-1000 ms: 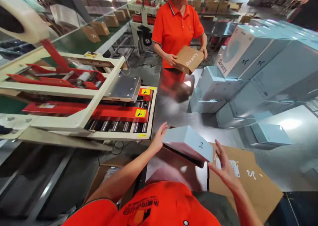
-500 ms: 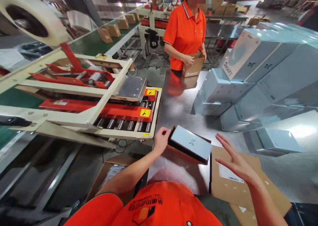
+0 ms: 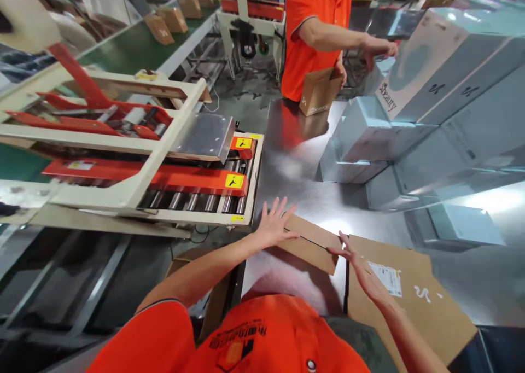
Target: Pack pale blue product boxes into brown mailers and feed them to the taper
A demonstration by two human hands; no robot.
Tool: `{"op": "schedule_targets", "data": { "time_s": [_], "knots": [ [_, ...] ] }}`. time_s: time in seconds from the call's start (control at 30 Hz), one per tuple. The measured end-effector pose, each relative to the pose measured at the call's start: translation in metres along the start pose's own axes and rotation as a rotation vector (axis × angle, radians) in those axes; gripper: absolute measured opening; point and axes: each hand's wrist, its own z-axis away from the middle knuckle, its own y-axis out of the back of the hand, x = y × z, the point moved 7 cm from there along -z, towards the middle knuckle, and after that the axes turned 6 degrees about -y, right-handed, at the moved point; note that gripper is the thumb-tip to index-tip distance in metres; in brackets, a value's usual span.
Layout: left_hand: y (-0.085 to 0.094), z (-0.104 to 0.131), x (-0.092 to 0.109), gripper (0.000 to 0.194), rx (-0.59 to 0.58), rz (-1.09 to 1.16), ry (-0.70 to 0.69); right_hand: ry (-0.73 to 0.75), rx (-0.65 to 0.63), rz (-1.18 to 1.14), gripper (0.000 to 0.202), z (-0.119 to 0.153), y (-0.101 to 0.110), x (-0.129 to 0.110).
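A brown cardboard box (image 3: 305, 247) stands on the steel table in front of me, its two top flaps folded down with a dark seam between them. Fingers spread, my left hand (image 3: 275, 226) lies over the box's left end. At the opposite end my right hand (image 3: 356, 263) touches the flaps with its fingers stretched out. Whatever lies inside the box is hidden by the flaps. Flat cardboard sheets (image 3: 418, 302), one with a white label (image 3: 385, 278), lie beneath my right forearm.
To the left is a box-sealing machine (image 3: 164, 176) with rollers. Pale blue boxes (image 3: 414, 105) are stacked at the right of the steel table (image 3: 287, 181). Across it, a co-worker in orange (image 3: 314, 45) holds an open carton (image 3: 320, 91) and reaches toward the stack.
The box's flaps have been folded over the pale blue box that showed inside. My left hand has opened, and my right hand has moved left onto the carton. The co-worker's arm now reaches toward the stack.
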Motion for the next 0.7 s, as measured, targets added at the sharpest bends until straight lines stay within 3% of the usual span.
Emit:
{"op": "schedule_targets", "data": {
  "time_s": [0.1,0.2,0.3,0.4,0.5,0.57,0.63,0.7],
  "knots": [
    [-0.011,-0.017,-0.01,0.104,-0.085,0.102,0.039,-0.104,0.045,0.105,0.063,0.009,-0.018,-0.001],
    [-0.001,-0.021,-0.023,0.105,0.04,0.217,0.06,-0.137,0.107,0.215,0.077,-0.028,-0.033,-0.006],
    [0.023,-0.004,-0.04,0.088,0.355,0.297,0.062,-0.143,0.18,0.223,0.079,-0.119,-0.019,-0.024],
    [0.021,0.025,-0.048,0.063,0.518,0.412,0.049,-0.014,0.161,0.127,0.086,-0.24,-0.008,-0.078],
    [-0.018,0.04,-0.049,0.049,0.428,0.608,0.149,0.152,0.007,0.009,0.089,-0.337,-0.036,-0.155],
    [-0.052,0.036,-0.044,0.041,0.311,0.778,0.233,0.185,-0.061,-0.037,0.091,-0.367,-0.067,-0.191],
    [-0.086,0.024,-0.033,0.035,0.171,0.997,0.327,0.181,-0.098,-0.086,0.092,-0.37,-0.095,-0.2],
    [-0.12,0.012,-0.018,0.033,0.023,1.232,0.482,0.167,-0.137,-0.186,0.09,-0.348,-0.103,-0.174]
  ]
}}
